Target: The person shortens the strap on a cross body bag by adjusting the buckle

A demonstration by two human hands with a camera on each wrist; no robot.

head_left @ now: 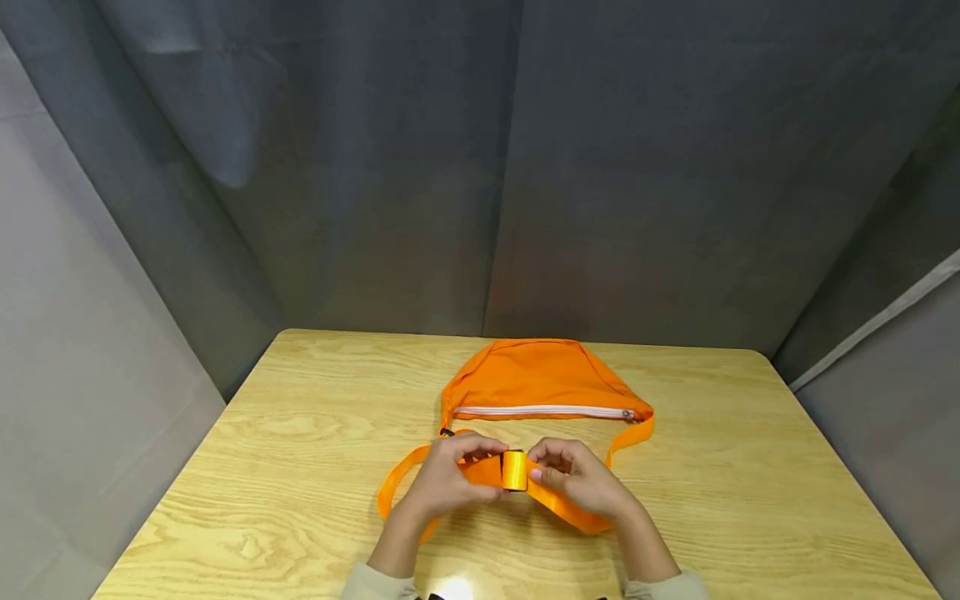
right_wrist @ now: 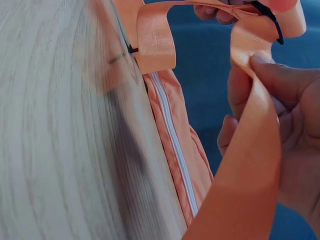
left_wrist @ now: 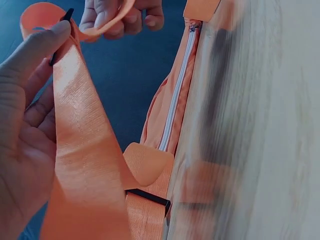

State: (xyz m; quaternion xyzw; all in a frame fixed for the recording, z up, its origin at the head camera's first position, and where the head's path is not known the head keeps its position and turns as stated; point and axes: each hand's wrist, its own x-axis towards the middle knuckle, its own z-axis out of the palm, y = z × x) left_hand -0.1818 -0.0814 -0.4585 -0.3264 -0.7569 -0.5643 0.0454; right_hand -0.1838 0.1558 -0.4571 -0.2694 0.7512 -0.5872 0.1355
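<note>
An orange waist bag (head_left: 540,375) with a white zipper lies on the table, its orange strap (head_left: 514,471) running forward to both hands. My left hand (head_left: 450,482) pinches a black slider buckle (left_wrist: 69,14) between thumb and fingers, with strap threaded through it and looped outward. Just right of the buckle, my right hand (head_left: 581,477) pinches the webbing between thumb and forefinger; the strap (right_wrist: 250,150) hangs down from that grip. Near the bag's left end sits another black strap fitting (head_left: 447,432). Fingers partly cover the slider in the head view.
The wooden table (head_left: 315,400) has a glossy, reflecting surface. A slack strap loop (head_left: 390,487) lies left of the left hand. Dark grey curtain (head_left: 390,167) stands behind the table, with lighter grey panels (head_left: 90,333) at the sides.
</note>
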